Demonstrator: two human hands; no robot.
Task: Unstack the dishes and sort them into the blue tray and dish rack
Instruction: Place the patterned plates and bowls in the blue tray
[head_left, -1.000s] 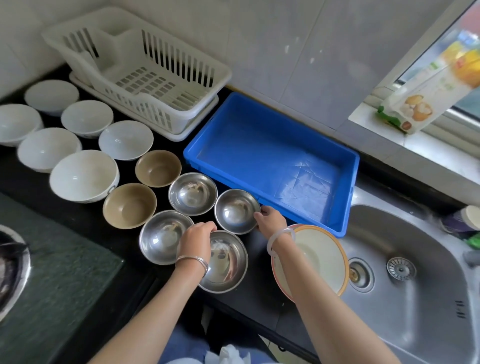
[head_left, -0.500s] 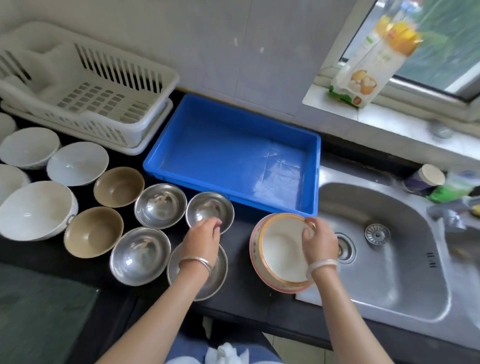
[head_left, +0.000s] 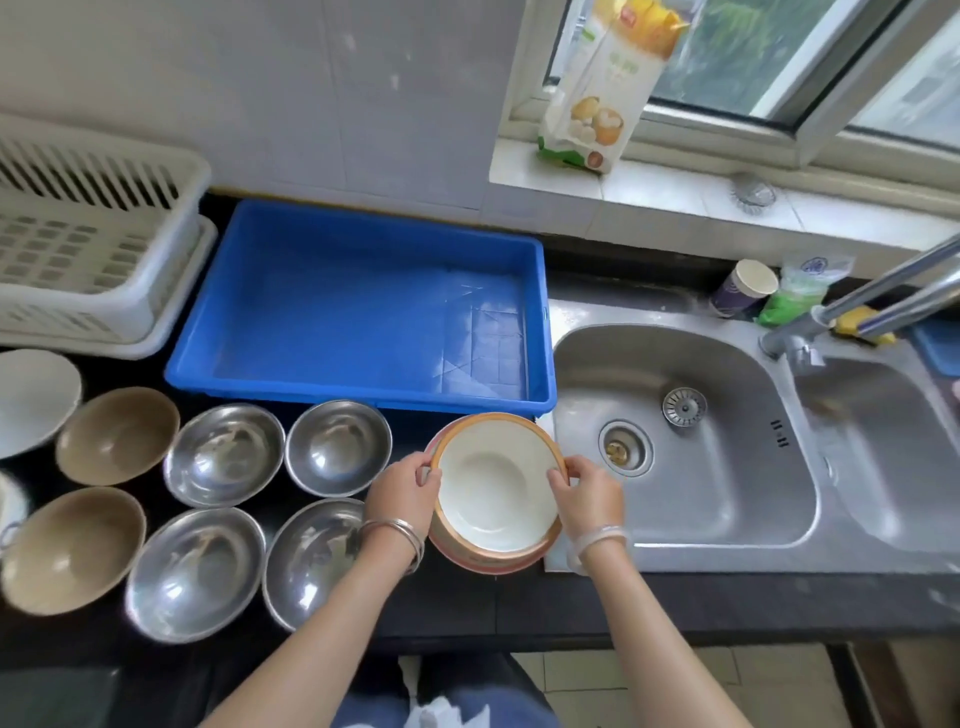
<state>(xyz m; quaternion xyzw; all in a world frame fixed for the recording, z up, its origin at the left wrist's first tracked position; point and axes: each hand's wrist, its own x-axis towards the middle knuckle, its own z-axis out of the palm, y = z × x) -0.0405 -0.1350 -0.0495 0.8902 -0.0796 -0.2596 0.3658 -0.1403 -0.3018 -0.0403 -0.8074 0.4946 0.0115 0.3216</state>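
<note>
Two hands frame the stack of orange-rimmed dishes (head_left: 483, 564). It stands on the dark bench (head_left: 597, 603) just near of the blue tray's right corner, and its right side meets the steel lip of the sink (head_left: 727, 493).

On my feed the left hand (head_left: 402, 493) pinches the left rim of the top dish (head_left: 496, 493), thumb on the inside edge. The right hand (head_left: 589, 499) pinches the right rim the same way. Both are clamped on that one white dish, and I cannot tell whether it has lifted clear of the dishes beneath. Each wrist wears a bangle.

Just far of the stack lies the blue tray (head_left: 337, 322), its floor in plain view. The white dish rack (head_left: 93, 260) sits just beside the tray, to its left.

Left of the hands I count four steel bowls (head_left: 224, 454), two rows of two, each standing singly on the bench; my left forearm crosses over the near right one. Farther left stand two brown bowls (head_left: 118, 435), one near and one far, and a white bowl (head_left: 31, 400) cut off by the left edge.

A printed packet (head_left: 608, 88) leans on the window sill at far right.
</note>
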